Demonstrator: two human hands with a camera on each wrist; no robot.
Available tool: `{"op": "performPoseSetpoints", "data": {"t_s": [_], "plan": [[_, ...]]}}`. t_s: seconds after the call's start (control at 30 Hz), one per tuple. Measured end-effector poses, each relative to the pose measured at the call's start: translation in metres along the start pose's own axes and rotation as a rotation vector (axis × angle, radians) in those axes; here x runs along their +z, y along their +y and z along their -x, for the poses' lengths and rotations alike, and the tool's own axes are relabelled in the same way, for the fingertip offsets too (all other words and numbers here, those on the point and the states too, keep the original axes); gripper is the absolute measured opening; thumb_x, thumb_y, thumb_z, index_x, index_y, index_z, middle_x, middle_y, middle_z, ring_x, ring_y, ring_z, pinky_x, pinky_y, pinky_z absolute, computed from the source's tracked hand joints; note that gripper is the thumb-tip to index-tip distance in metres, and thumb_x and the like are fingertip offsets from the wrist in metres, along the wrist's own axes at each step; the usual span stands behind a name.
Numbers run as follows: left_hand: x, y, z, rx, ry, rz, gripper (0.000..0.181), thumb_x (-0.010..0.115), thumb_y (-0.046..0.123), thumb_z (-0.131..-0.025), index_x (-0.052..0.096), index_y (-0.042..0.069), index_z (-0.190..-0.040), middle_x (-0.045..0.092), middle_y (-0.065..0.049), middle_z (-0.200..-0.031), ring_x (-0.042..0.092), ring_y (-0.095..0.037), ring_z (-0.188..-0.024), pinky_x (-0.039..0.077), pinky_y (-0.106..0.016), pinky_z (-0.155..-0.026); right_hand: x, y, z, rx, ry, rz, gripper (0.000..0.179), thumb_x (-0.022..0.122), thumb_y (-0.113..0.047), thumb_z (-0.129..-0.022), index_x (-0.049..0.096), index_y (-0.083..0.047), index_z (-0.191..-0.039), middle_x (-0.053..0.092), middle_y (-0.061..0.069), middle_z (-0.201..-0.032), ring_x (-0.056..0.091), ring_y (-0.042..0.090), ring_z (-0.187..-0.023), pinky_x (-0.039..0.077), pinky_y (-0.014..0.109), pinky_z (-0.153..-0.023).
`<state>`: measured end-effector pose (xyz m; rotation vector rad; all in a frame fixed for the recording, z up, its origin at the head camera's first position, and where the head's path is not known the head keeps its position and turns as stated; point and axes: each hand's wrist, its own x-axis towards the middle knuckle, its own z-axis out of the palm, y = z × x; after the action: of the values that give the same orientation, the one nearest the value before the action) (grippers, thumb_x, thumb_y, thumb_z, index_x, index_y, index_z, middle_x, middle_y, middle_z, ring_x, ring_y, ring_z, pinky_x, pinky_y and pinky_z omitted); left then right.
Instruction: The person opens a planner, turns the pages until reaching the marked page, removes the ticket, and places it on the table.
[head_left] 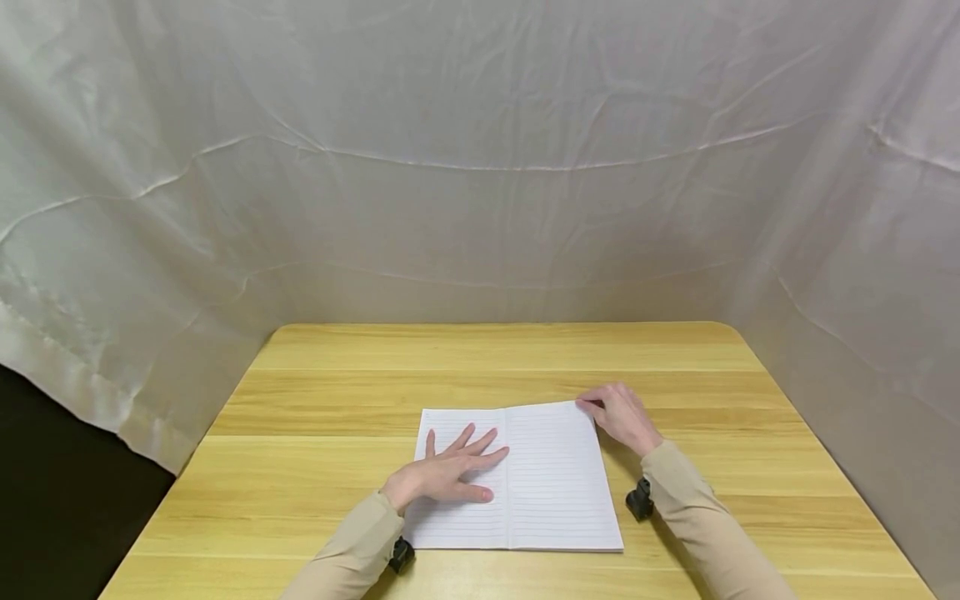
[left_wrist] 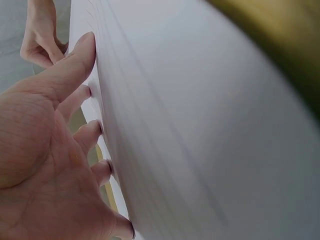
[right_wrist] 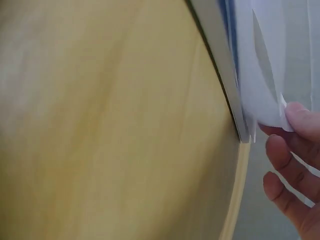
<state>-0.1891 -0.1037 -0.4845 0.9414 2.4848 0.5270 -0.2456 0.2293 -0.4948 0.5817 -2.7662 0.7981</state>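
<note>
An open notebook (head_left: 562, 483) with lined white pages lies on the wooden table. My left hand (head_left: 453, 475) rests on its left page with fingers spread; in the left wrist view the thumb and fingertips (left_wrist: 89, 132) touch the paper. At the far right corner of the notebook, my right hand (head_left: 618, 415) pinches a page corner between thumb and finger. The right wrist view shows that page (right_wrist: 267, 95) lifted and bent away from the pages under it, its corner held by the right hand (right_wrist: 300, 155).
The wooden table (head_left: 300, 483) extends around the notebook on all sides. Pale grey curtains (head_left: 510, 225) hang behind it and along both sides. A dark area (head_left: 60, 483) shows at the lower left. Each sleeve carries a small black device (head_left: 640, 500) at the wrist.
</note>
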Motion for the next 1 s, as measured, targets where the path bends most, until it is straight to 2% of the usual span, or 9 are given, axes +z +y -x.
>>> {"op": "performPoseSetpoints", "data": {"t_s": [0.07,0.17,0.27,0.37,0.43,0.53,0.63,0.83,1.0], "plan": [[0.000,0.000,0.000,-0.002,-0.001,-0.001,0.068,0.057,0.049,-0.099,0.032,0.026,-0.159,0.011,-0.003,-0.172,0.002,-0.038,-0.159,-0.006,-0.083,-0.112,-0.001,-0.001,0.001,-0.007,0.004,0.009,0.013,0.070,-0.013,-0.094,0.080,-0.005,-0.098,0.079,0.014,-0.102,0.072,0.020,-0.079,0.056,0.032,-0.065],[0.000,0.000,0.000,-0.003,-0.001,-0.002,0.068,0.057,0.049,-0.099,0.032,0.026,-0.159,0.012,-0.003,-0.172,0.002,-0.038,-0.159,-0.006,-0.084,-0.111,-0.002,-0.003,0.002,-0.022,0.009,-0.016,0.009,0.073,-0.009,-0.090,0.080,-0.005,-0.092,0.077,0.015,-0.109,0.073,0.027,-0.086,0.059,0.038,-0.071],[0.000,-0.001,0.000,-0.005,0.001,0.004,0.068,0.057,0.049,-0.099,0.032,0.027,-0.159,0.011,-0.003,-0.172,0.001,-0.038,-0.159,-0.007,-0.083,-0.111,-0.003,-0.003,0.002,-0.014,0.000,-0.084,0.005,0.075,-0.006,-0.088,0.079,-0.005,-0.090,0.076,0.013,-0.109,0.072,0.023,-0.089,0.059,0.034,-0.075],[0.001,-0.002,-0.001,-0.009,0.000,0.012,0.067,0.056,0.049,-0.100,0.032,0.028,-0.158,0.011,-0.002,-0.172,0.000,-0.037,-0.159,-0.009,-0.083,-0.111,-0.005,-0.005,0.003,0.019,-0.041,-0.168,0.011,0.074,-0.008,-0.089,0.079,-0.003,-0.098,0.077,0.011,-0.102,0.067,0.014,-0.082,0.056,0.025,-0.071],[0.002,-0.002,-0.001,-0.011,0.000,0.016,0.066,0.056,0.049,-0.100,0.032,0.029,-0.158,0.010,-0.001,-0.172,0.000,-0.037,-0.159,-0.009,-0.082,-0.112,-0.006,-0.006,0.005,0.033,-0.080,-0.220,0.018,0.074,-0.012,-0.090,0.077,0.000,-0.104,0.077,0.013,-0.102,0.068,0.015,-0.085,0.058,0.025,-0.074],[0.002,-0.002,-0.001,-0.011,0.005,0.024,0.065,0.055,0.049,-0.100,0.033,0.029,-0.158,0.011,0.000,-0.172,0.000,-0.037,-0.159,-0.010,-0.082,-0.112,-0.008,-0.010,0.011,0.028,-0.152,-0.302,0.033,0.072,-0.019,-0.093,0.072,0.004,-0.118,0.075,0.022,-0.113,0.073,0.027,-0.094,0.062,0.033,-0.084],[0.003,-0.003,-0.001,-0.011,0.016,0.038,0.064,0.054,0.049,-0.101,0.034,0.029,-0.158,0.012,0.000,-0.172,0.000,-0.037,-0.159,-0.010,-0.082,-0.112,-0.008,-0.014,0.016,0.016,-0.216,-0.376,0.043,0.070,-0.026,-0.095,0.066,0.002,-0.128,0.069,0.023,-0.127,0.072,0.035,-0.108,0.061,0.035,-0.091],[0.004,-0.006,-0.002,-0.011,0.057,0.120,0.065,0.054,0.046,-0.101,0.032,0.025,-0.159,0.014,-0.004,-0.171,0.001,-0.038,-0.159,-0.013,-0.081,-0.112,-0.008,-0.021,0.022,-0.061,-0.309,-0.425,0.041,0.064,-0.026,-0.099,0.063,-0.006,-0.135,0.063,0.017,-0.139,0.063,0.037,-0.124,0.055,0.022,-0.096],[0.004,-0.009,-0.001,0.017,0.147,0.208,0.068,0.055,0.043,-0.102,0.027,0.021,-0.160,0.019,-0.010,-0.169,0.010,-0.041,-0.157,-0.009,-0.077,-0.117,-0.009,-0.027,0.024,-0.112,-0.376,-0.447,0.038,0.062,-0.024,-0.101,0.064,-0.007,-0.134,0.056,0.016,-0.147,0.053,0.041,-0.134,0.048,0.022,-0.106]]}}
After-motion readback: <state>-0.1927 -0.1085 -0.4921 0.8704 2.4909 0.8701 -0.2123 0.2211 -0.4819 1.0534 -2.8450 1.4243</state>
